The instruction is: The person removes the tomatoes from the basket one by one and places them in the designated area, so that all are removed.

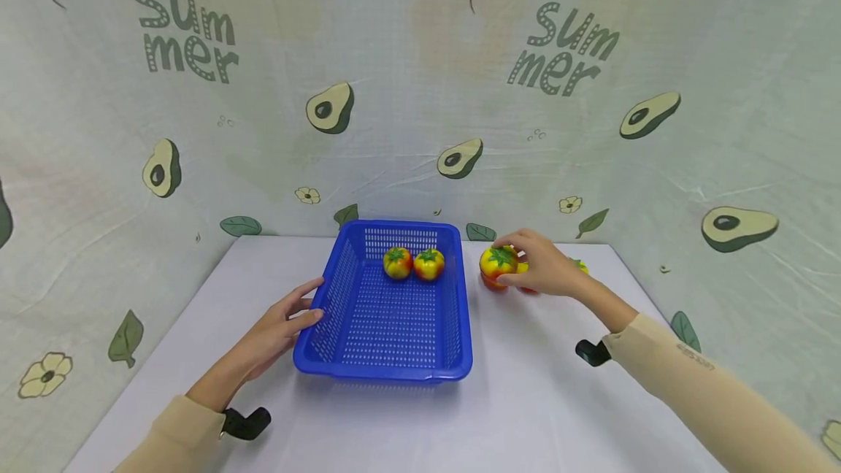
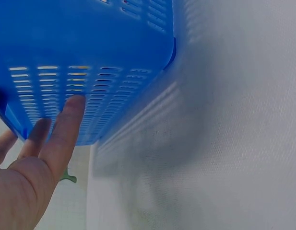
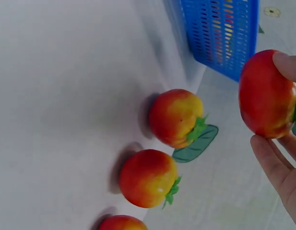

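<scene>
My right hand (image 1: 542, 265) pinches a red-and-yellow tomato (image 1: 498, 260) with green leaves on top, between thumb and fingertips. In the right wrist view this tomato (image 3: 267, 93) is raised off the table, beside the basket's outer wall. My left hand (image 1: 279, 327) lies along the left side of the blue plastic basket (image 1: 383, 372), fingertips at its rim. Seen from the left wrist, the fairly straight fingers (image 2: 66, 127) touch the slotted outer wall. Inside the basket, two similar tomatoes, a left one (image 1: 397, 263) and a right one (image 1: 429, 265), sit side by side near the back.
More tomatoes stand on the table right of the basket, one nearest it (image 3: 175, 117), a second (image 3: 148, 178) and a third (image 3: 121, 223) cut off by the frame. A white cloth (image 1: 394, 42) printed with avocados hangs behind the white table (image 1: 525, 385).
</scene>
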Demonstrator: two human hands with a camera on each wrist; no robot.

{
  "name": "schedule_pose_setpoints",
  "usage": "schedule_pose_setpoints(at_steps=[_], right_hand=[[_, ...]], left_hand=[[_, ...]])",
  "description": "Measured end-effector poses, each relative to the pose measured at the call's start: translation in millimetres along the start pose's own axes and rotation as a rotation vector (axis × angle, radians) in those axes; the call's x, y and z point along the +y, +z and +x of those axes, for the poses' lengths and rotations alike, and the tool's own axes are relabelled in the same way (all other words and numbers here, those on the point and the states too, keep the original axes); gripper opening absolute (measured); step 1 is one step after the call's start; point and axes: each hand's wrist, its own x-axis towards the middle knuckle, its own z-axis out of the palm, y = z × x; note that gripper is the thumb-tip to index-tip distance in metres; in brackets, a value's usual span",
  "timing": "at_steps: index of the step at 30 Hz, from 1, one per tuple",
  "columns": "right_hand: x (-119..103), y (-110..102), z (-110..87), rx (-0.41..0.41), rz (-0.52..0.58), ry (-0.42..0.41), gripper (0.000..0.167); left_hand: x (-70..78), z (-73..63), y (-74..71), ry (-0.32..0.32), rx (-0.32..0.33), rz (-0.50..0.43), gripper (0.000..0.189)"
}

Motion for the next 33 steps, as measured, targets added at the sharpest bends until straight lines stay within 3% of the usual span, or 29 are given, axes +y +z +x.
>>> schedule_pose_setpoints(at_steps=[8, 15, 24, 33], right_hand=[[14.1, 19.1, -18.9, -0.017, 0.004, 0.042, 0.053], [25.4, 38.6, -32.3, -0.034, 0.011, 0.024, 0.051], [35.1, 50.2, -38.3, -0.086, 0.067, 0.041, 0.050], [40.9, 59.9, -43.7, -0.119, 0.055, 0.048, 0.047]], left_hand=[[1.4, -1.0, -0.2, -0.012, 0.004, -0.008, 0.076], [2.6, -1.4, 1.0, -0.012, 0.009, 0.000, 0.075], [2.5, -1.3, 2.6, -0.007, 0.010, -0.001, 0.076], [2.5, -1.3, 1.3, -0.009, 0.002, -0.012, 0.076]])
